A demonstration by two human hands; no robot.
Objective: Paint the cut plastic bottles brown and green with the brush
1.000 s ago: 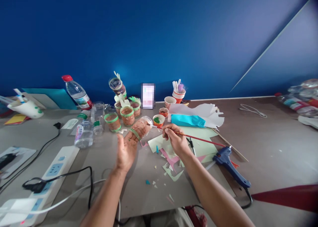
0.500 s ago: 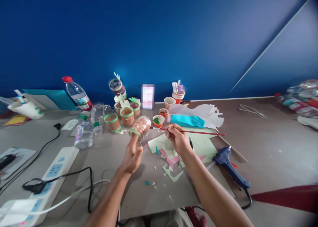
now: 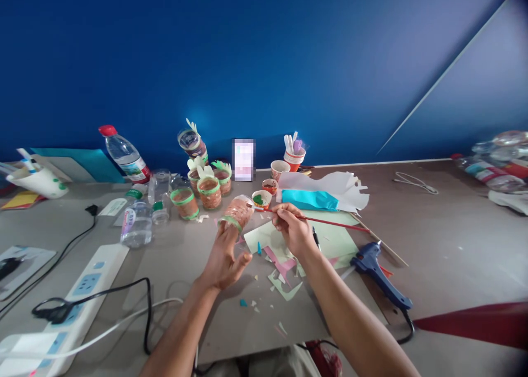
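My left hand (image 3: pixel 223 264) holds up a clear plastic cup (image 3: pixel 239 209) painted brown, with a green band at its rim. Its fingers reach into the cup's open end, and the thumb sticks out to the side. In my right hand (image 3: pixel 293 229) a thin red paintbrush (image 3: pixel 334 222) is pinched, its bristles at the cup's closed end. Just behind the brush stands a small paper cup of green paint (image 3: pixel 267 204), and behind that one with brownish paint (image 3: pixel 270 190). Several similar painted cups (image 3: pixel 209 194), some topped with pale paper leaves, stand to the left.
Paper scraps (image 3: pixel 284 264) and pale green sheets lie below my right hand. A blue glue gun (image 3: pixel 377 270) rests at the right. On the left are a power strip (image 3: pixel 93 281) with cables, clear bottle pieces (image 3: pixel 138 228) and a red-capped bottle (image 3: pixel 126 157). A phone (image 3: pixel 243 160) leans on the wall.
The painted cup has turned more upright in my left hand, whose thumb has swung outward. The brush tip has shifted slightly up against the cup's end. The view has shifted a little.
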